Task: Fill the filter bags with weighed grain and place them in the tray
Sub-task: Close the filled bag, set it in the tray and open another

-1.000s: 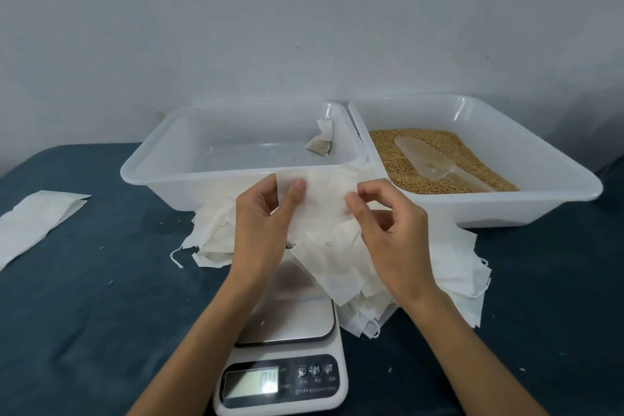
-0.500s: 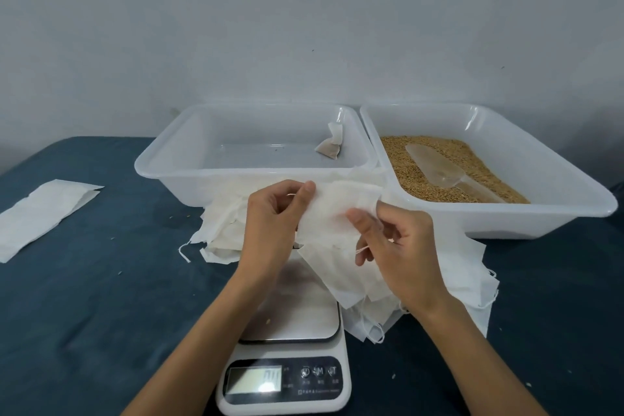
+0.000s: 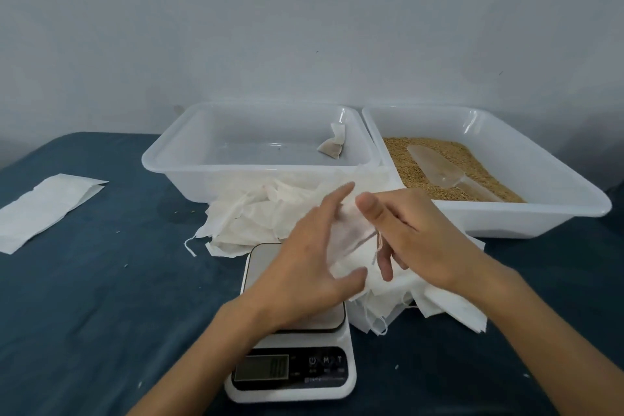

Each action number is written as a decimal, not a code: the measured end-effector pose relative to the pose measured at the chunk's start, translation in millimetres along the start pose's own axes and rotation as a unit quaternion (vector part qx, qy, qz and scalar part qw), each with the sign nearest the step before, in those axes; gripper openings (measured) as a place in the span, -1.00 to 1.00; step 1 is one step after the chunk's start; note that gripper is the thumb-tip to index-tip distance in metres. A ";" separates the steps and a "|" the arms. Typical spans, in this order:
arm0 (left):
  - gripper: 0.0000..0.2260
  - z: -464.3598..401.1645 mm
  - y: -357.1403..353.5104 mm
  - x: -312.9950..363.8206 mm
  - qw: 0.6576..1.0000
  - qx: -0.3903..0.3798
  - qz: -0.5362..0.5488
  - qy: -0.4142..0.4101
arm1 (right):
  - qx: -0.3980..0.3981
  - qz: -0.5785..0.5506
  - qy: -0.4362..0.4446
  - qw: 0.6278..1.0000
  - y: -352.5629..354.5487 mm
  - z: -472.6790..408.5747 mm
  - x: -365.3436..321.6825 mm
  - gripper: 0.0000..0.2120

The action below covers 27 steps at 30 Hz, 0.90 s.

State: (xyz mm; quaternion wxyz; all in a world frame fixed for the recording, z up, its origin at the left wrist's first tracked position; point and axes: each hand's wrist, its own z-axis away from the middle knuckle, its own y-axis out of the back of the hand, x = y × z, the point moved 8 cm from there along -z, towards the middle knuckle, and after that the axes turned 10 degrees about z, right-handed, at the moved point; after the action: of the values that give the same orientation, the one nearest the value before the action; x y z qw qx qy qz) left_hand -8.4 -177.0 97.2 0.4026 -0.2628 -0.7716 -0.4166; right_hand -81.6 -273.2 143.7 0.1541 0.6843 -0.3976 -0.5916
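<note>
Nearest you, the digital kitchen scale (image 3: 290, 370) sits on the dark blue tablecloth (image 3: 84, 314); its display is lit, but the reading is too blurred to make out. Any bag or drawstring left draped on the platform would probably distort the next weighing.

Above the platform, your left hand (image 3: 304, 267) holds one empty filter bag (image 3: 351, 240), thumb beneath and fingers extended over it, while your right hand (image 3: 415, 240) grips its other side with thumb on top and fingers curled under. The bag's mouth is not visibly open. The fabric looks thin and limp, so it could collapse or slip as you spread it, and its drawstring (image 3: 377, 246), dangling between your hands, may snag on the pile of empty bags (image 3: 270, 216) beneath, dragging extras along.

Farther back, the left tray (image 3: 189, 162) holds a single filled bag (image 3: 332, 145) in its far right corner. The right tray (image 3: 574, 192) holds the grain (image 3: 405, 159) with a clear plastic scoop (image 3: 439, 165) lying on it. Carrying grain across the gap to the scale risks spills onto the cloth, where a few stray grains already lie. A separate flat bag (image 3: 47, 206) lies well apart at far left.
</note>
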 end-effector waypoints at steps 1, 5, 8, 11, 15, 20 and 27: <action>-0.29 0.0 -1.6 -0.7 1.000 0.006 0.004 -0.002 | -0.016 0.006 -0.002 1.000 1.3 -0.7 -5.7 -0.28; -0.51 3.0 10.8 -14.3 0.994 0.052 0.092 0.023 | -0.039 0.047 -0.024 0.998 18.7 -1.6 -21.0 -0.09; -0.58 6.6 8.7 -18.5 0.990 0.045 0.130 0.042 | -0.099 0.074 -0.032 0.992 7.4 -5.5 -26.9 -0.08; -0.67 7.5 10.2 -18.1 0.987 0.059 0.145 0.046 | -0.113 0.074 -0.006 0.991 -2.9 -14.8 -36.9 -0.16; -0.67 9.5 19.8 -26.9 0.973 0.073 0.202 0.080 | 0.049 0.042 -0.031 0.997 54.0 -35.8 -8.4 -0.33; -0.60 9.7 24.8 -30.2 0.967 0.075 0.231 0.076 | 0.089 0.321 -0.236 0.913 139.1 -45.0 131.2 -0.60; -0.48 8.4 26.1 -32.9 0.966 0.065 0.245 0.054 | -0.041 0.459 -0.336 0.822 143.6 -42.7 202.9 -0.64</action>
State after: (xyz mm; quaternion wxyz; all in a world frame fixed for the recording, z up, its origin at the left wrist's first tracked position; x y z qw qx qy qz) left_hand 25.2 -158.7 78.0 0.5495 -0.3943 -0.6863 -0.2673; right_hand -97.0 -523.0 112.9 0.2925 0.1751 -0.6680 -0.6615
